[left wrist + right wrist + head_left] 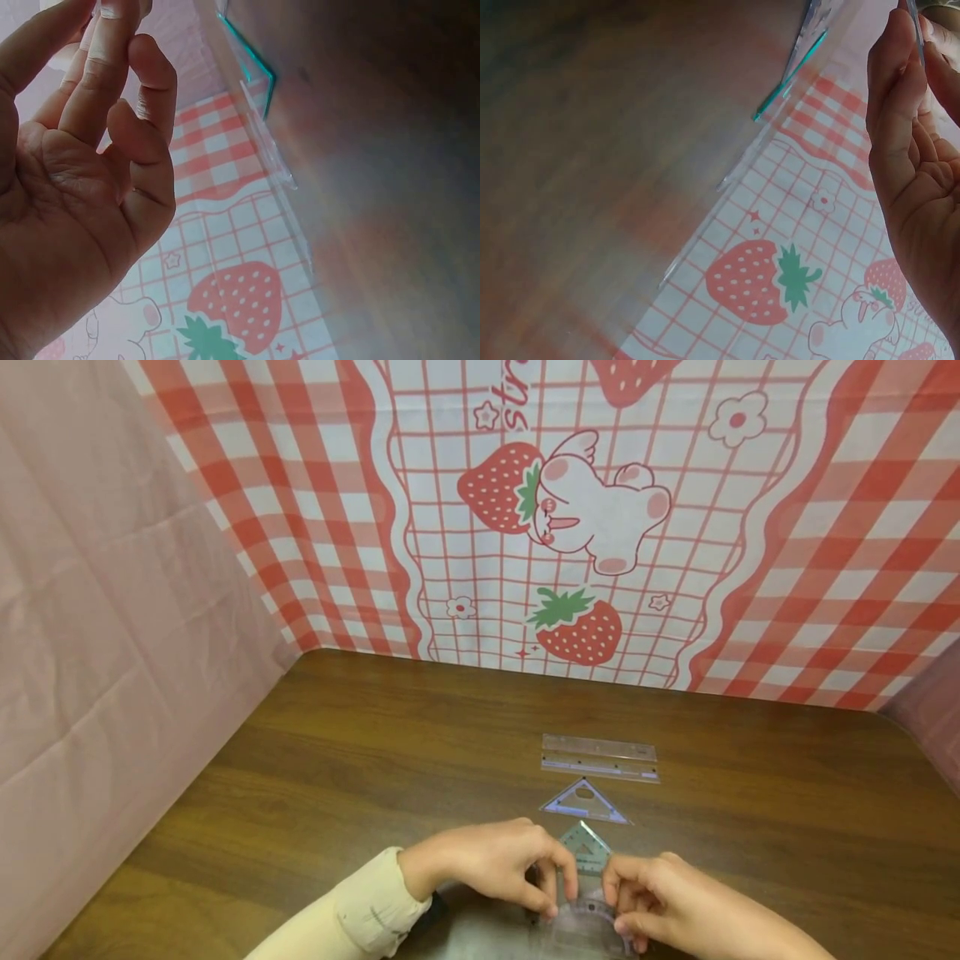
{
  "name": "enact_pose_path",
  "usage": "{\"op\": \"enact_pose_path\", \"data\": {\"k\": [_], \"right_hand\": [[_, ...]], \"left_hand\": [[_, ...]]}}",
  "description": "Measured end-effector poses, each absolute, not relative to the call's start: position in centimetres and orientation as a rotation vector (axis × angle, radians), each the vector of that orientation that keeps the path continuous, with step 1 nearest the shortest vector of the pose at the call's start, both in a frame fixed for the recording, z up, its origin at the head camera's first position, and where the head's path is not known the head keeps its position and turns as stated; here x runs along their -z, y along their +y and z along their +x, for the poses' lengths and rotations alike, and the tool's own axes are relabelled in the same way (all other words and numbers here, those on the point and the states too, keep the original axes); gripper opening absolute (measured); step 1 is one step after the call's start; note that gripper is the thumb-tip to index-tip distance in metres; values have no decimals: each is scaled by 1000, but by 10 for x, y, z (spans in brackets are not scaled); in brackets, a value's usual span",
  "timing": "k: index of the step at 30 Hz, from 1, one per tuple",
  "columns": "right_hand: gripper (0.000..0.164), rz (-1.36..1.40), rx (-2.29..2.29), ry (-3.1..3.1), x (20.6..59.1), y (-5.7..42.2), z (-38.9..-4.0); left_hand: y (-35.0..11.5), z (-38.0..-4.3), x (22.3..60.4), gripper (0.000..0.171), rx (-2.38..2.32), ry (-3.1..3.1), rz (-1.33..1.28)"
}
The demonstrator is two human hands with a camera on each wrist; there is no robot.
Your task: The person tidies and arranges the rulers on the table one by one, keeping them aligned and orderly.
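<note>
A clear, curved-edged protractor is between my two hands at the bottom of the head view. My left hand holds its left side with thumb and fingers. On the right side, my right hand pinches its edge; the right wrist view shows that thin clear edge between thumb and fingers. Just beyond the fingertips lies a small green-tinted set square. Behind it sits a larger clear set square with a violet sheen, and farther back a clear straight ruler.
All of this is on a dark wooden table. A greyish translucent patch shows under the left hand. Along the far edge hangs a red-and-white strawberry cloth, and a plain pink cloth hangs at the left.
</note>
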State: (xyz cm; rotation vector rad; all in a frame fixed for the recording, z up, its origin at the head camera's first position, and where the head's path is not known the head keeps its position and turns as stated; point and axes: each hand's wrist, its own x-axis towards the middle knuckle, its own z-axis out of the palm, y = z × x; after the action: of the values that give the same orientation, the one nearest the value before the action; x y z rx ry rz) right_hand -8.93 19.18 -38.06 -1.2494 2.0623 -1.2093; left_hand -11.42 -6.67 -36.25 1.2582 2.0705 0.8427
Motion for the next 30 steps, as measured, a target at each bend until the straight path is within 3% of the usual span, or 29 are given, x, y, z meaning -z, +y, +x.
{"op": "enact_pose_path", "data": {"k": [30], "right_hand": [[18,-1433,955,2223,397,181,-80]], "left_hand": [[-57,-99,372,11,-626,2077,1216]]}}
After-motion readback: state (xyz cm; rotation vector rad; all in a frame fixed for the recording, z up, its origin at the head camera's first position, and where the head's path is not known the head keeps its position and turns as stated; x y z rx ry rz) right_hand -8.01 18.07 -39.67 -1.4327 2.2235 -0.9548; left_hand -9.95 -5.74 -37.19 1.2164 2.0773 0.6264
